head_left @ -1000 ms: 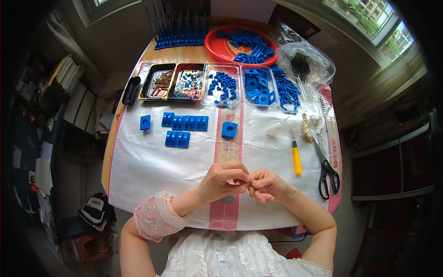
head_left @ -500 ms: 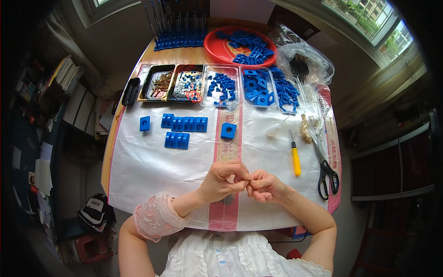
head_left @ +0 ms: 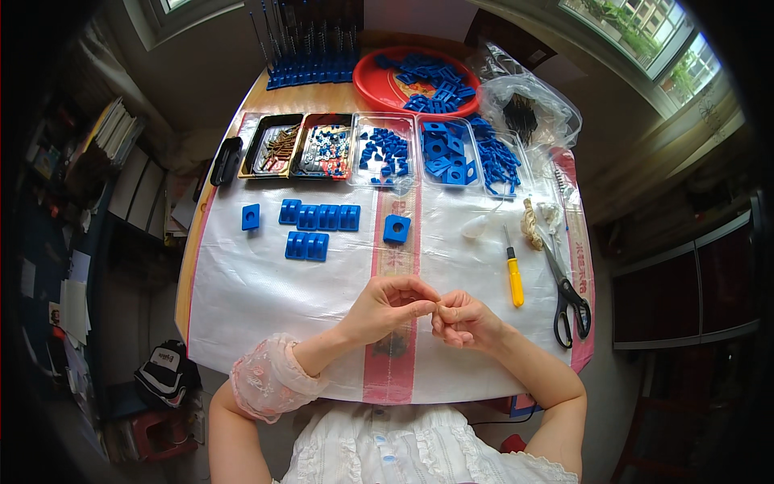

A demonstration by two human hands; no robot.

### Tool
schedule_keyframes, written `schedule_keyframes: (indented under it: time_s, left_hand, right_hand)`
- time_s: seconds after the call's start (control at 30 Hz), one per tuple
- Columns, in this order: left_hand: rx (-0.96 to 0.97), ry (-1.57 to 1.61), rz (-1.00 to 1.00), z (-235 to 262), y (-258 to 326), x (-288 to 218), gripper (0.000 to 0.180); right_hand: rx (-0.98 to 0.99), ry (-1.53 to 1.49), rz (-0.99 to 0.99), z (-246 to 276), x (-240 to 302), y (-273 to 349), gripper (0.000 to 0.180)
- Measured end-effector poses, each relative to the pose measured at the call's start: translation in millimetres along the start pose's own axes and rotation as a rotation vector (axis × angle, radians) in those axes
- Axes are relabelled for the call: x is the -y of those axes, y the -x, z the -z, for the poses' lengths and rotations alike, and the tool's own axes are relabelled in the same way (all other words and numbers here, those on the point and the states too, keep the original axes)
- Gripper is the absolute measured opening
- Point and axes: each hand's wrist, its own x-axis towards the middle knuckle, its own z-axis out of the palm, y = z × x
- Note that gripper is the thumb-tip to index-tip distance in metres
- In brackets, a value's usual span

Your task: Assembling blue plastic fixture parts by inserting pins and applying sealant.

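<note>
- A person seated at the near edge of a table covered in a white plastic sheet (head_left: 266, 298) brings both hands together over the sheet's pink centre stripe
- The left hand (head_left: 387, 306) is curled, thumb and forefinger pinched toward the right hand (head_left: 461, 321), which is closed loosely, fingertips meeting the left's; whatever small piece they share is hidden between the fingers and cannot be made out
- Judging by the pinch, the piece is tiny and light, likely easy to drop, best held at its tip between fingertip pads
- Beyond the hands lie loose blue blocks: one single block (head_left: 251, 216) at far left, a row of four (head_left: 319, 216), a pair (head_left: 306, 245) just nearer, and one square block (head_left: 396, 229) on the stripe
- Four trays line the far side: one of brown screws (head_left: 274, 150), one of mixed small parts (head_left: 325, 153), two clear ones of blue pieces (head_left: 385, 152)
- A red round bowl (head_left: 379, 85) of blue parts sits farthest back
- To the right lie one yellow-handled screwdriver (head_left: 513, 278) and one pair of black scissors (head_left: 568, 294)
</note>
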Motion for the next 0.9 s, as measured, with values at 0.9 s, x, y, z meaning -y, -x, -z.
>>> schedule_keyframes:
  time_s: [0.9]
  left_hand:
    - [0.037, -0.104, -0.066, 1.6, -0.4, -1.3, 0.014]
  right_hand:
    - [-0.189, 0.144, 0.064, -7.6, 4.3, 2.8, 0.015]
